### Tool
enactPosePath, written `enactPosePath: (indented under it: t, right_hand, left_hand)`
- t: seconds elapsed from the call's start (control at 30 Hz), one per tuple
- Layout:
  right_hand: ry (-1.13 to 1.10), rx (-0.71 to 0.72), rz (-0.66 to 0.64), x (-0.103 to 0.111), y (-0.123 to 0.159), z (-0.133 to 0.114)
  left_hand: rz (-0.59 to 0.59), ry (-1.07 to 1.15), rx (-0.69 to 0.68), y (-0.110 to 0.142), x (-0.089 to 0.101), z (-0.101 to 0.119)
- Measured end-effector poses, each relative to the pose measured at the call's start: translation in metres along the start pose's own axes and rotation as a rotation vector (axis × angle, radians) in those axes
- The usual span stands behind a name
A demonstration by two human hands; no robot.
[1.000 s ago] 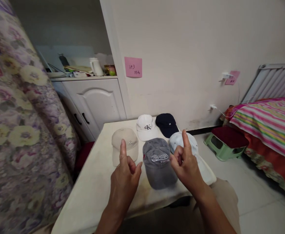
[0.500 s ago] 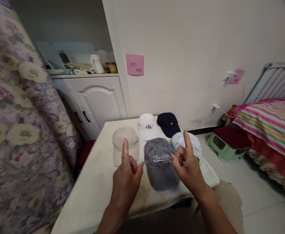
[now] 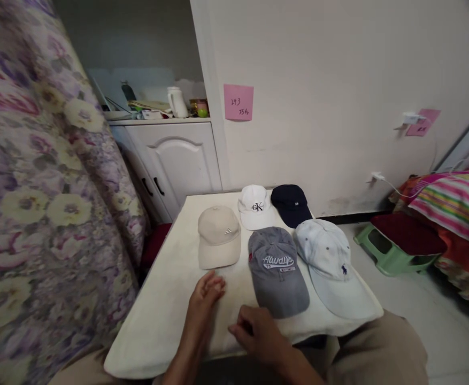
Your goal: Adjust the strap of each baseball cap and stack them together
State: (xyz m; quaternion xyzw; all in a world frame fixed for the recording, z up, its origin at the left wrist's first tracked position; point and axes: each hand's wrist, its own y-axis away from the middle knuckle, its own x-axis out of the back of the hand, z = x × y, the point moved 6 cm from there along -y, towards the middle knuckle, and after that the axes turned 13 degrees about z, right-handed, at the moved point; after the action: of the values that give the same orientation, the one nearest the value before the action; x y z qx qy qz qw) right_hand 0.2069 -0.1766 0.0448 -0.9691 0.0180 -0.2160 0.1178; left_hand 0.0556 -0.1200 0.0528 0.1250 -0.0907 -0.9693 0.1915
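Note:
Five caps lie on a small cream table (image 3: 166, 305): a beige cap (image 3: 218, 239), a white cap with a black logo (image 3: 255, 206), a navy cap (image 3: 291, 203), a grey cap with white lettering (image 3: 277, 271) and a pale blue cap (image 3: 331, 263). My left hand (image 3: 205, 295) rests low on the table just in front of the beige cap, fingers loosely forward and holding nothing. My right hand (image 3: 257, 333) lies near the table's front edge, by the grey cap's brim, its fingers curled in with nothing in them.
A floral curtain (image 3: 37, 203) hangs close on the left. Behind the table stand a white cabinet (image 3: 174, 160) with clutter on top and a wall with a pink note (image 3: 238, 101). A green stool (image 3: 394, 248) and a striped bed (image 3: 454, 203) are on the right.
Both hands have dropped from a raised, finger-pointing pose down onto the table's near side. The view has shifted so the caps sit further right; the caps have not moved.

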Motion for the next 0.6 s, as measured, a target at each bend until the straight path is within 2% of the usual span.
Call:
enactPosePath:
  t: [0.1,0.2,0.33,0.47,0.6]
  right_hand:
    - [0.002,-0.01,-0.035,-0.025,0.004,0.017]
    - [-0.011,-0.002,-0.025,-0.031,0.003,0.025]
    - [-0.08,-0.002,-0.031,-0.03,0.003,0.029]
    - [-0.116,-0.041,-0.049,-0.028,0.003,0.032]
    - [-0.121,-0.018,-0.042,-0.027,0.002,0.032]
  left_hand:
    - [0.069,0.276,0.21,-0.007,0.012,-0.017]
    - [0.063,0.367,0.294,-0.017,0.011,-0.024]
    - [0.044,0.497,0.371,-0.037,-0.002,-0.034]
    - [0.026,0.622,0.412,-0.059,-0.021,-0.041]
    - [0.007,0.719,0.426,-0.075,-0.039,-0.043]
